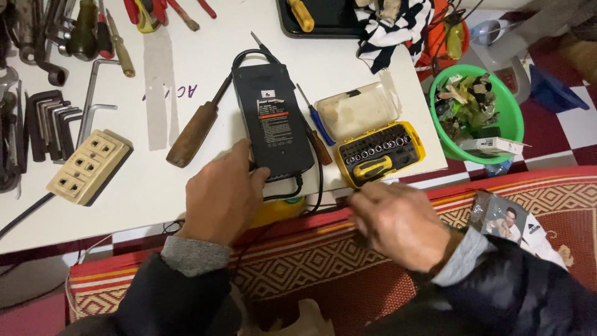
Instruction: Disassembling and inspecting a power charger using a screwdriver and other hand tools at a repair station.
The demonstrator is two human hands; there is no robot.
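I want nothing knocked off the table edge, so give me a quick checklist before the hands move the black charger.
1. Left hand on charger: ok, fingers touch its near end.
2. Right hand free: ok, holds nothing visible.
3. Charger fully on table: not ok, near end at the edge.
4. Cable free: cannot tell, it drops below the edge.
5. Bit case clear: not ok, open, close by at the edge.
6. Screwdrivers clear: not ok, against the charger's side.

A beige three-socket power strip [87, 166] lies at the left of the white tabletop [186, 74], below a set of dark hex keys [53, 121]. A wooden-handled screwdriver [196, 127] sits left of centre. At the upper right, a round green plastic basin [477, 112] holds scraps, beside a black-and-white striped cloth [392, 28]. A red patterned woven mat [348, 261] fills the lower frame.
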